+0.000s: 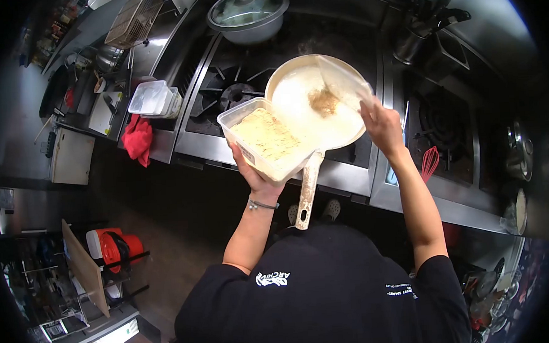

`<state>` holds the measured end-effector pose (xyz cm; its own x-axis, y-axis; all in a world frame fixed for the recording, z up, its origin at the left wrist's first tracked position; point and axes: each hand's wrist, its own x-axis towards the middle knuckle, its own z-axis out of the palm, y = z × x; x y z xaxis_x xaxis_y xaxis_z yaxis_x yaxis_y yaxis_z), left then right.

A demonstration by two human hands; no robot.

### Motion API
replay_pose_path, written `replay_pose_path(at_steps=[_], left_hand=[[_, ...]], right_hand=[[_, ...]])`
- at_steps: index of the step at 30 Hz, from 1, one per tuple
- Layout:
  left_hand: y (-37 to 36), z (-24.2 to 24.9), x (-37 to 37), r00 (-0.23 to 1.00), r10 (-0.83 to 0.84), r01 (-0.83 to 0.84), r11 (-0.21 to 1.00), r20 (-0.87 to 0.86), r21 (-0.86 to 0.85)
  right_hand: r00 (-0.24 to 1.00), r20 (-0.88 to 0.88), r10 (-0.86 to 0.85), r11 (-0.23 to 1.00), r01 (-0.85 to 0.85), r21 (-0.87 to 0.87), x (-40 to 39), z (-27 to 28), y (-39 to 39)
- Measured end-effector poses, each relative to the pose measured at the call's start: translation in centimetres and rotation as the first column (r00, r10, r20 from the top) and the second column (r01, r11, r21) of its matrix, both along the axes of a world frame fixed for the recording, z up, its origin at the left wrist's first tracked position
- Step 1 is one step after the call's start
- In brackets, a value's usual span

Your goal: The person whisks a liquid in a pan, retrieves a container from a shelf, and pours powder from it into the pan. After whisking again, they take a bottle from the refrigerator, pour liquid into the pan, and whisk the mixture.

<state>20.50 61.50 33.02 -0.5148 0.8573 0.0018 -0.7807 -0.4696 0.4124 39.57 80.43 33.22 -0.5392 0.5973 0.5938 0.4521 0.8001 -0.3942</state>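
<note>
A light-coloured frying pan (295, 83) sits on the stove, its worn handle pointing towards me. White liquid fills its bottom, with a small brown powdery heap near the middle. My left hand (254, 177) supports a clear plastic tub (281, 171) of pale yellow powder, tilted at the pan's left edge. Over the pan's right side, my right hand (384, 125) grips a small clear container (347, 81), tipped above the brown heap.
Behind the pan stands a lidded bowl (248, 30). Left of the burners are stacked plastic tubs (153, 100) and a red cloth (137, 140). A red whisk (430, 163) lies at the right, near another burner (442, 122).
</note>
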Motion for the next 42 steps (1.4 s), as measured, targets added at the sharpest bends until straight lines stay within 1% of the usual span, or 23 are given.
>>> replay_pose_path(at_steps=[3, 5, 7, 9, 11, 12, 15, 16, 17, 19, 20, 21, 23, 25, 28, 29, 31, 33, 35, 37, 38, 39, 42], left_hand=[[-0.3, -0.3, -0.3, 0.997, 0.056, -0.059, 0.996, -0.048, -0.061], [-0.5, -0.8, -0.6, 0.996, 0.078, -0.082, 0.994, -0.054, -0.076], [-0.6, -1.1, -0.7, 0.993, 0.099, -0.104, 0.990, -0.060, -0.091], [-0.6, -0.8, -0.7, 0.997, 0.069, -0.071, 0.994, -0.028, -0.086], [-0.6, -0.3, -0.6, 0.997, 0.072, -0.075, 0.993, -0.031, -0.090], [-0.7, -0.1, -0.5, 0.997, 0.067, -0.070, 0.993, -0.034, -0.098], [-0.4, -0.4, -0.7, 0.997, 0.063, -0.066, 0.994, -0.035, -0.085], [-0.5, -0.3, -0.5, 0.998, 0.061, -0.064, 0.994, -0.035, -0.089], [-0.4, -0.2, -0.4, 0.998, 0.057, -0.060, 0.995, -0.041, -0.082], [0.3, 0.1, -0.5, 0.997, 0.061, -0.064, 0.996, -0.046, -0.067], [0.3, 0.1, -0.4, 0.998, 0.046, -0.050, 0.995, -0.047, -0.083], [0.2, 0.1, -0.3, 0.998, 0.026, -0.031, 0.995, -0.051, -0.099], [0.3, 0.5, -0.1, 0.999, -0.006, 0.003, 0.997, -0.042, -0.074], [0.5, 0.6, 0.2, 0.999, -0.027, 0.026, 0.999, -0.029, -0.045], [0.6, 0.9, 0.3, 0.992, -0.123, 0.122, 0.992, -0.032, -0.034], [0.6, 0.8, 0.2, 0.992, -0.121, 0.120, 0.992, -0.034, -0.034], [0.4, 0.4, 0.2, 0.992, -0.123, 0.123, 0.992, -0.027, -0.029], [0.2, 0.9, 0.5, 0.993, -0.115, 0.114, 0.993, -0.034, -0.036], [0.0, 1.3, 0.7, 0.993, -0.111, 0.109, 0.993, -0.041, -0.044], [-0.1, 1.5, 0.8, 0.991, -0.122, 0.121, 0.992, -0.055, -0.028], [-0.1, 1.4, 0.9, 0.991, -0.126, 0.124, 0.992, -0.055, -0.028], [0.0, 1.3, 1.0, 0.990, -0.129, 0.127, 0.991, -0.050, -0.041], [0.0, 1.2, 1.4, 0.991, -0.119, 0.114, 0.991, -0.058, -0.073]], right_hand=[[0.999, -0.043, 0.006, 0.994, -0.001, 0.111, 0.3, 0.7, -0.6], [0.998, -0.060, -0.009, 0.996, 0.014, 0.093, 0.3, 1.2, -1.0], [0.999, 0.036, 0.008, 0.996, -0.012, 0.091, 0.4, 1.3, -1.2], [1.000, 0.009, -0.010, 0.994, 0.009, 0.112, 0.4, 0.7, -1.3], [0.995, 0.088, -0.045, 0.999, 0.043, 0.029, 0.7, 0.8, -1.5], [0.998, -0.002, -0.056, 0.998, 0.056, 0.036, 0.8, 0.7, -1.5], [0.997, -0.066, -0.031, 0.998, 0.034, 0.048, 0.6, 1.8, -2.1], [0.990, 0.127, -0.056, 0.998, 0.051, 0.042, 0.7, 2.3, -2.3], [0.991, 0.124, -0.057, 0.998, 0.053, 0.042, 0.8, 2.3, -2.5], [0.976, -0.183, -0.119, 0.992, 0.124, 0.012, 1.0, 2.2, -2.8], [0.992, -0.055, -0.113, 0.993, 0.112, -0.026, 1.1, 3.3, -3.2], [0.992, -0.054, -0.113, 0.993, 0.111, -0.034, 1.3, 3.6, -3.4], [0.980, -0.171, -0.100, 0.985, 0.074, -0.154, 1.5, 4.2, -3.7], [0.914, -0.406, 0.012, 0.967, -0.114, -0.226, 1.4, 6.9, -5.6], [0.907, -0.397, 0.140, 0.990, -0.142, 0.025, 2.1, 8.0, -7.1], [0.906, -0.399, 0.142, 0.989, -0.144, 0.025, 2.2, 8.3, -7.8], [0.826, -0.537, 0.174, 0.926, -0.322, -0.197, 2.8, 8.7, -9.3], [0.793, -0.576, 0.198, 0.896, -0.385, -0.222, 3.4, 8.8, -9.8], [0.707, -0.701, 0.097, 0.849, -0.427, -0.312, 3.7, 8.9, -10.5], [0.708, -0.703, 0.068, 0.800, -0.459, -0.385, 3.4, 9.4, -11.1], [0.845, -0.483, 0.228, 0.910, -0.361, -0.202, 3.1, 9.3, -10.8], [0.931, -0.201, 0.304, 0.952, -0.306, 0.022, 2.8, 9.2, -10.6], [0.934, -0.137, 0.330, 0.943, -0.334, -0.006, 1.3, 8.9, -11.8]])
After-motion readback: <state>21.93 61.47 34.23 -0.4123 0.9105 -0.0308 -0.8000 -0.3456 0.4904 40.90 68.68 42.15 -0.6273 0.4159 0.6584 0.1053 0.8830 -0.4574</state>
